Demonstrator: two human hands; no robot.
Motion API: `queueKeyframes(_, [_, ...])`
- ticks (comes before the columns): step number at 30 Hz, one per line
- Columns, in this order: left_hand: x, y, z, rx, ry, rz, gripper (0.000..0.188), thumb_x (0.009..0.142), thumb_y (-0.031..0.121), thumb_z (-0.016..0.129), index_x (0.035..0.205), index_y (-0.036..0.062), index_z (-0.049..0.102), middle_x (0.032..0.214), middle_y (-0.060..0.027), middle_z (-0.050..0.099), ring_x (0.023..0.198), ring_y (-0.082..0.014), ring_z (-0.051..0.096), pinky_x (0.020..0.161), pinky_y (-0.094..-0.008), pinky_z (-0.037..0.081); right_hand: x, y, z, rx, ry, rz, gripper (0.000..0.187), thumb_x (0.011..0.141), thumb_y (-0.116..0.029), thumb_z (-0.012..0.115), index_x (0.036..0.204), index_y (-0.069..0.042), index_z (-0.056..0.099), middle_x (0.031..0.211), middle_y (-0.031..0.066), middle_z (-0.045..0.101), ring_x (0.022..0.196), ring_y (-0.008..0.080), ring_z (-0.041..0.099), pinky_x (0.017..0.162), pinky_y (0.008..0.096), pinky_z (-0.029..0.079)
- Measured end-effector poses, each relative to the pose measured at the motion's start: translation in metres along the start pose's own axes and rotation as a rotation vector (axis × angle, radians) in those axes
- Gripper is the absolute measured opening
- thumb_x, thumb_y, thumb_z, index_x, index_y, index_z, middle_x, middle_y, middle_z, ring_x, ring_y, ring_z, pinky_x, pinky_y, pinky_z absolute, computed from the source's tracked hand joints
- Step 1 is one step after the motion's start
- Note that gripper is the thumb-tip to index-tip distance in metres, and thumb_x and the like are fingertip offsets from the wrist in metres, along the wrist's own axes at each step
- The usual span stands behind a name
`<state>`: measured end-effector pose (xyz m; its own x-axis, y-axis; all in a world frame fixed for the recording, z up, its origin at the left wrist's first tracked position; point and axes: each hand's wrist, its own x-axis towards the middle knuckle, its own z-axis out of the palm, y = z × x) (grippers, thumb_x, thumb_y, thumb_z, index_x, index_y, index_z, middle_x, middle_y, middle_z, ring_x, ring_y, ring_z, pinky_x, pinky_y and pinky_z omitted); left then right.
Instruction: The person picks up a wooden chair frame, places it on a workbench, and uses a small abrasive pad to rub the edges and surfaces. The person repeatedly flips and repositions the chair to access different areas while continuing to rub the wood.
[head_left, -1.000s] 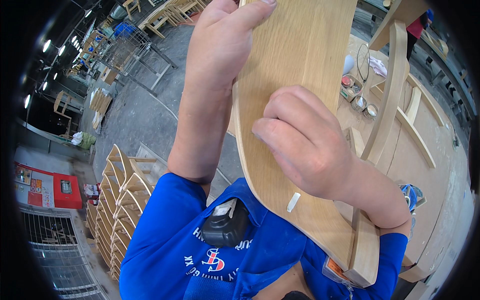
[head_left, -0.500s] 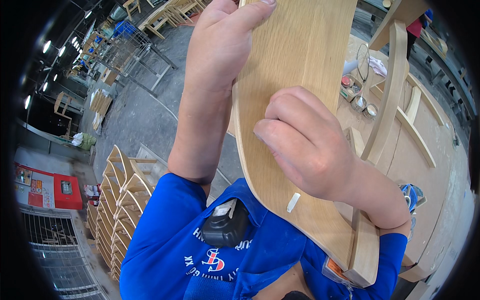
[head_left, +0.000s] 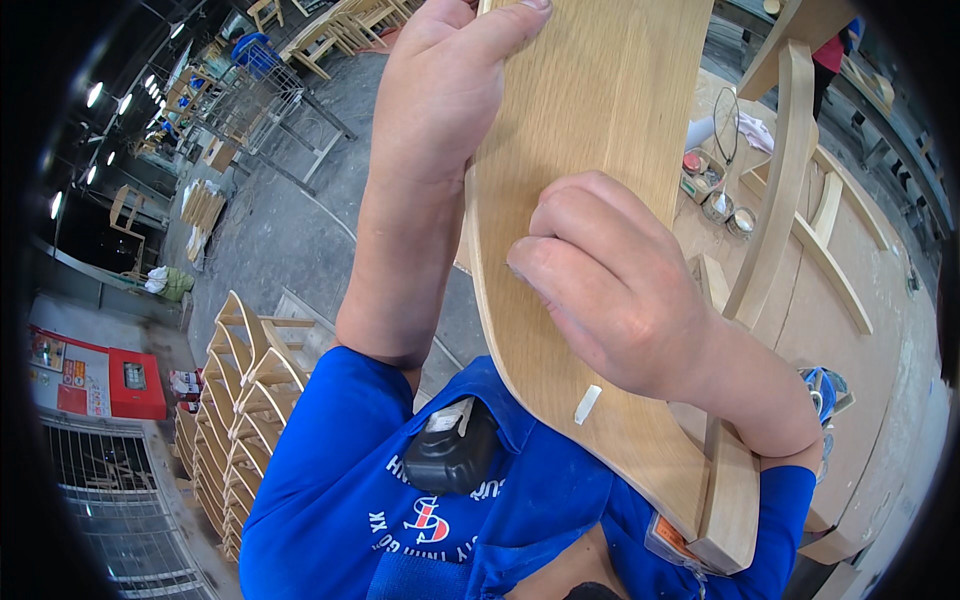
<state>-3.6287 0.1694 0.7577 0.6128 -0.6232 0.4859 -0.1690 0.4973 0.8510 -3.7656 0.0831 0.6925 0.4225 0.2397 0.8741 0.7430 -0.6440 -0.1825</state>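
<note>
A curved, light wooden panel (head_left: 600,90), like a chair's backrest or seat, leans up against my body and runs to the top of the view. My left hand (head_left: 450,85) grips its left edge near the top, thumb over the face; the other fingers are mostly hidden. Against the panel's face, my right hand (head_left: 610,280) is closed with fingers curled; anything inside it is hidden. A small pale strip (head_left: 588,404) lies on the panel below that hand. Joined near the panel's lower end is a wooden frame block (head_left: 728,500).
A curved wooden leg (head_left: 785,180) rises at right. Beyond it, a worktable (head_left: 850,390) carries wooden parts (head_left: 832,275), small tins (head_left: 741,222) and a cloth (head_left: 755,132). Stacked curved wooden pieces (head_left: 235,400) stand at left. Another person (head_left: 828,60) is at the far right.
My hands and the panel look unmoved. Far back at left, a person in blue has shifted and shows more upright beside the metal rack.
</note>
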Motion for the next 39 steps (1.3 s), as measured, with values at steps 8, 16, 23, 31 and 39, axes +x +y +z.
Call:
queueKeyframes(8, [0.0016, 0.0002, -0.0014, 0.006, -0.016, 0.005, 0.043, 0.102, 0.004, 0.051, 0.144, -0.0039, 0.049, 0.131, -0.0151, 0.064, 0.118, -0.0193, 0.065, 0.102, -0.0333, 0.052, 0.0002, 0.0010, 0.0002, -0.010, 0.002, -0.004, 0.030, 0.063, 0.007, 0.072, 0.091, 0.005, 0.061, 0.085, 0.0159, 0.054, 0.079, 0.0347, 0.058, 0.065, 0.0414, 0.049])
queueKeyframes(16, [-0.0033, 0.0050, 0.0019, -0.060, -0.068, 0.023, 0.042, 0.102, 0.003, 0.050, 0.143, -0.0028, 0.050, 0.130, -0.0146, 0.065, 0.117, -0.0189, 0.065, 0.101, -0.0328, 0.052, -0.0002, 0.0007, 0.0011, -0.010, 0.008, -0.004, 0.029, 0.063, 0.006, 0.071, 0.090, 0.005, 0.061, 0.084, 0.0161, 0.054, 0.079, 0.0346, 0.058, 0.065, 0.0410, 0.049])
queueKeyframes(23, [-0.0008, 0.0027, 0.0012, -0.032, -0.037, 0.004, 0.043, 0.101, 0.003, 0.050, 0.144, -0.0030, 0.050, 0.130, -0.0148, 0.065, 0.116, -0.0191, 0.065, 0.101, -0.0327, 0.053, 0.0006, 0.0020, 0.0006, -0.005, 0.003, -0.001, 0.029, 0.064, 0.006, 0.071, 0.090, 0.005, 0.061, 0.084, 0.0162, 0.054, 0.079, 0.0346, 0.057, 0.065, 0.0412, 0.049])
queueKeyframes(31, [0.0026, -0.0015, -0.0032, -0.048, -0.061, 0.042, 0.045, 0.101, 0.002, 0.051, 0.146, -0.0033, 0.048, 0.132, -0.0156, 0.064, 0.119, -0.0199, 0.065, 0.102, -0.0335, 0.051, 0.0005, 0.0015, 0.0010, 0.009, 0.002, 0.004, 0.030, 0.063, 0.007, 0.072, 0.091, 0.005, 0.061, 0.086, 0.0163, 0.054, 0.078, 0.0346, 0.057, 0.065, 0.0411, 0.049])
queueKeyframes(39, [-0.0052, 0.0026, 0.0039, -0.030, -0.009, 0.028, 0.046, 0.101, 0.003, 0.051, 0.146, -0.0038, 0.047, 0.133, -0.0161, 0.064, 0.120, -0.0203, 0.064, 0.103, -0.0337, 0.051, 0.0000, 0.0026, -0.0010, 0.029, 0.034, 0.015, 0.031, 0.064, 0.009, 0.072, 0.092, 0.005, 0.061, 0.087, 0.0166, 0.054, 0.078, 0.0343, 0.058, 0.065, 0.0413, 0.049])
